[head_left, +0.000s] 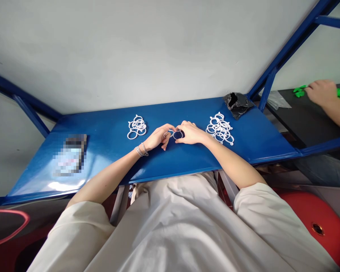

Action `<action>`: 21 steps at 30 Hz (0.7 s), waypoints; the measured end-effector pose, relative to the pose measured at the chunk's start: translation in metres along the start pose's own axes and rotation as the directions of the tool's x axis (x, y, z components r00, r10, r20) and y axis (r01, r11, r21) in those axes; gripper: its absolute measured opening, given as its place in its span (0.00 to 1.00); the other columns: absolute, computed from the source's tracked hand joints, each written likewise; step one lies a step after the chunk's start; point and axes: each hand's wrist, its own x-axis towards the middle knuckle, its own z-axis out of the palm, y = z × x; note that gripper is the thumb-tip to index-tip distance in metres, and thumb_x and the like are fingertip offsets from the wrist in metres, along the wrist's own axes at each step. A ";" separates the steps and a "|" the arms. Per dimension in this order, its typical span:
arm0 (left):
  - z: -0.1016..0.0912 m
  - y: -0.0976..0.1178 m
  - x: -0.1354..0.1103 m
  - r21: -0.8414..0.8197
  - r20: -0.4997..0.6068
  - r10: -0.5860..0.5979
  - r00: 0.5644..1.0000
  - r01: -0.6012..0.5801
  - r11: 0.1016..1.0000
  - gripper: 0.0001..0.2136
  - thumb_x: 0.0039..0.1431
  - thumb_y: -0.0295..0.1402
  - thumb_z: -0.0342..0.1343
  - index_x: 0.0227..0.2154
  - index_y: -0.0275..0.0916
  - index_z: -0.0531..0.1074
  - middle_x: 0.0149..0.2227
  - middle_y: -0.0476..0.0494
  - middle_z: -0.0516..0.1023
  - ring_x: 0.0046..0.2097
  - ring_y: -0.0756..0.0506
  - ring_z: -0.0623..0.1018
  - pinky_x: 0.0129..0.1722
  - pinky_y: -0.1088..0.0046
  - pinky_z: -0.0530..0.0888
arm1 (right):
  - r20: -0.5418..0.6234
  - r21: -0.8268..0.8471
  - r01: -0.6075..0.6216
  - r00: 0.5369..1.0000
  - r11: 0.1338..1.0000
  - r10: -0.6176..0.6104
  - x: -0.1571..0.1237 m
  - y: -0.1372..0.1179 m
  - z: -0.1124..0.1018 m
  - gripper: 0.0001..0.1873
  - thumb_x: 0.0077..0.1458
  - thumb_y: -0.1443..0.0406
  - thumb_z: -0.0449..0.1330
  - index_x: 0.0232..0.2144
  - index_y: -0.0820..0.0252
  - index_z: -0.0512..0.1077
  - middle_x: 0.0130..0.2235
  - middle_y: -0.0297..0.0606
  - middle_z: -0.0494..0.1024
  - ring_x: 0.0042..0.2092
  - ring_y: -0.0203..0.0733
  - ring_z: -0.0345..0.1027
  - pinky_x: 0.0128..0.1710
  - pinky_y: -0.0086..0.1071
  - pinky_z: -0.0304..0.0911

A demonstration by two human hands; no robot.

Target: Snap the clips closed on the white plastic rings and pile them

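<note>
My left hand (159, 136) and my right hand (188, 132) meet over the middle of the blue table. Between them is a white piece made of two round rings, shaped like a glasses frame. My left fingers pinch its left ring (167, 133); my right thumb and fingers close around its right ring (178, 135). A small pile of white ring pieces (132, 134) lies to the left of my left hand. To the right of my right hand lies a larger pile of similar white ring pieces (219, 129).
A crumpled black plastic bag (238, 105) sits at the back right of the blue table (107, 121). At the left lies a blurred-out flat object (70, 155). Another person's hand (323, 91) is over green pieces (299, 91) on a black table. Blue frame bars flank both sides.
</note>
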 end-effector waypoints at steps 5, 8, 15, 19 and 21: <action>0.001 -0.001 -0.001 -0.010 -0.003 0.025 1.000 -0.025 1.000 0.20 0.66 0.53 0.62 0.43 0.40 0.68 0.22 0.59 0.65 0.17 0.53 0.68 0.18 0.76 0.73 | -0.009 0.023 0.018 1.000 1.000 -0.018 0.000 0.002 0.001 0.27 0.58 0.53 0.72 0.56 0.56 0.77 0.53 0.52 0.73 0.59 0.66 0.68 0.60 0.57 0.63; 0.003 -0.002 -0.001 0.037 -0.015 0.082 0.997 -0.082 0.996 0.21 0.64 0.52 0.65 0.40 0.40 0.67 0.26 0.57 0.68 0.17 0.54 0.71 0.17 0.79 0.70 | -0.016 0.036 0.033 0.999 0.999 -0.033 0.000 0.001 0.001 0.26 0.58 0.53 0.72 0.55 0.56 0.77 0.51 0.50 0.74 0.58 0.64 0.69 0.59 0.56 0.63; -0.002 -0.009 0.000 0.163 -0.097 0.177 0.979 -0.160 0.974 0.23 0.59 0.52 0.69 0.38 0.36 0.73 0.35 0.49 0.71 0.17 0.57 0.70 0.14 0.78 0.68 | -0.089 0.113 0.074 0.994 0.991 -0.064 -0.001 -0.004 0.002 0.24 0.62 0.55 0.69 0.57 0.55 0.76 0.55 0.49 0.73 0.58 0.60 0.69 0.61 0.54 0.60; -0.004 -0.011 0.000 0.179 -0.124 0.178 0.976 -0.155 0.972 0.22 0.57 0.50 0.72 0.37 0.36 0.76 0.32 0.52 0.68 0.17 0.59 0.64 0.14 0.80 0.63 | -0.150 0.166 0.109 0.985 0.980 -0.085 -0.001 -0.008 0.004 0.26 0.62 0.55 0.69 0.59 0.55 0.75 0.56 0.49 0.74 0.56 0.57 0.71 0.61 0.52 0.60; -0.002 -0.010 0.000 0.164 -0.134 0.189 0.973 -0.166 0.972 0.21 0.56 0.50 0.72 0.37 0.37 0.76 0.29 0.54 0.66 0.18 0.60 0.61 0.14 0.81 0.60 | -0.157 0.181 0.139 0.981 0.974 -0.111 -0.001 -0.010 0.005 0.22 0.61 0.56 0.70 0.55 0.55 0.77 0.54 0.47 0.76 0.54 0.56 0.72 0.60 0.50 0.60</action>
